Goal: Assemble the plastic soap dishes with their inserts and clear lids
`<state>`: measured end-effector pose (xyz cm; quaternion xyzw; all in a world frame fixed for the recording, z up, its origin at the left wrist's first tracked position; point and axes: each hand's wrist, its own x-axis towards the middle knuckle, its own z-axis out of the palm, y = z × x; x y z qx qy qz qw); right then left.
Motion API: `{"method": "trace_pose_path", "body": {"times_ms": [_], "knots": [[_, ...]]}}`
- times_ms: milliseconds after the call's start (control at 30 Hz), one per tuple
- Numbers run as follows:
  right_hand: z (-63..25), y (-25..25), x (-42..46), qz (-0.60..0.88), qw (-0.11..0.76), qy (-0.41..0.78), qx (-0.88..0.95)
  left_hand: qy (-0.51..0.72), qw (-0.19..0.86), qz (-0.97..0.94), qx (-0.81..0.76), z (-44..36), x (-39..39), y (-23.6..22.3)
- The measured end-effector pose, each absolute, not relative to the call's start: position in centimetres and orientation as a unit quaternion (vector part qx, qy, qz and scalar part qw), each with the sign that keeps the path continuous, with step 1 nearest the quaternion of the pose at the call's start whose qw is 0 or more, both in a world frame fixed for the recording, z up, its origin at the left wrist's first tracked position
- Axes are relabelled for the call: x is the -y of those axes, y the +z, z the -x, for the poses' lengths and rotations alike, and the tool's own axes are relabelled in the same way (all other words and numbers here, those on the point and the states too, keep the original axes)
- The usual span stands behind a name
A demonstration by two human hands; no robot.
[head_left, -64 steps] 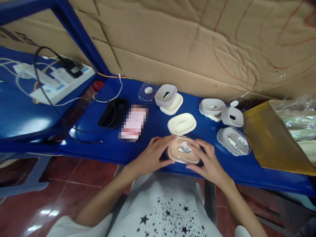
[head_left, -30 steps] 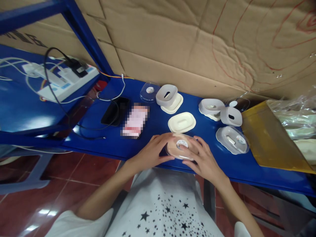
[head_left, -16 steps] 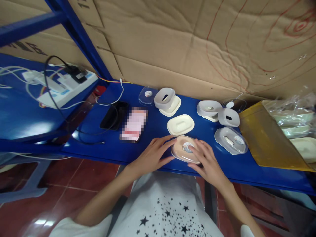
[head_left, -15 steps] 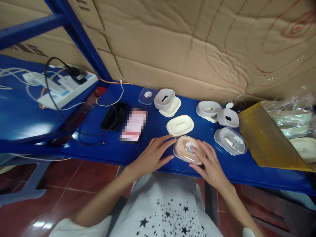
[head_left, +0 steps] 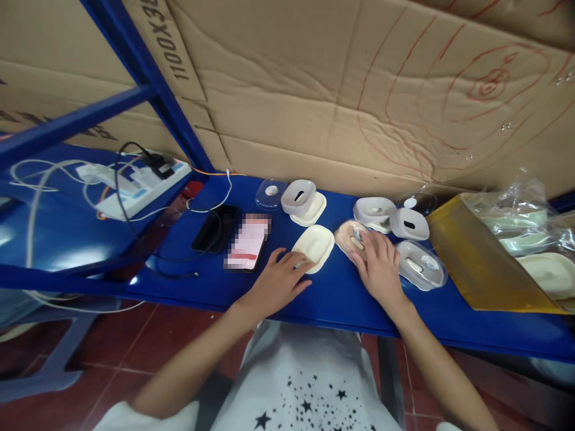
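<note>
My left hand [head_left: 284,278] reaches over the near left edge of a cream oval tray-like piece [head_left: 320,244], its fingers stretched out and fingertips on the rim. On the right, my right hand [head_left: 381,263] grips a peach oval box [head_left: 345,237] with a clear cover and a round sticker, fingers over its right side and thumb at the near edge. My fingers hide part of it. Close to that hand, a grey-white oval box under a clear cover [head_left: 422,269] lies on the blue table [head_left: 287,305].
Behind stand pale oval boxes with slots [head_left: 300,195], [head_left: 409,224], an oval ring-shaped piece [head_left: 374,209] and a clear cover [head_left: 270,193]. Left are a phone [head_left: 248,242], a black device [head_left: 214,228] and a power strip [head_left: 144,188]. A yellow-brown bin [head_left: 467,263] holds plastic-wrapped pieces.
My right hand has moved the peach box away from me and to the right, beside the cream piece. My left hand has come onto the cream piece, which is turned slightly. The view has shifted.
</note>
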<state>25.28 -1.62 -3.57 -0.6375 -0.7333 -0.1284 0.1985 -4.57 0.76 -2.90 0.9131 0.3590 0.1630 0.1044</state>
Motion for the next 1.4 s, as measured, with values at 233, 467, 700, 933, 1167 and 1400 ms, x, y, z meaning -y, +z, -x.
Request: {"method": "trace_pose_path", "body": {"times_ms": [233,467,700,933,1167,1400], "knots": [[-23.2,-2.2,-0.7,0.454,0.193,-0.107,0.863,0.225,0.091,-0.888,-0.390,4.3,-5.6,-1.2],[-20.9,-3.9,0.7,0.362,0.135,-0.018,0.922,0.118,0.031,-0.786,-0.607,1.2,-14.0,1.8],[-21.6,-4.1,0.5,0.420,0.151,-0.031,0.894,0.080,0.050,-0.797,-0.596,-0.9,-14.7,0.1],[-21.6,-4.2,0.4,0.440,0.174,-0.061,0.879,0.110,0.041,-0.793,-0.598,-0.6,-14.6,0.5],[-22.3,-4.4,-0.2,0.484,0.183,-0.046,0.855,0.206,0.034,-0.811,-0.546,2.7,-9.9,0.1],[-22.6,-5.6,-1.1,0.511,0.242,-0.029,0.824,0.267,0.099,-0.820,-0.496,5.4,0.0,-3.2]]}}
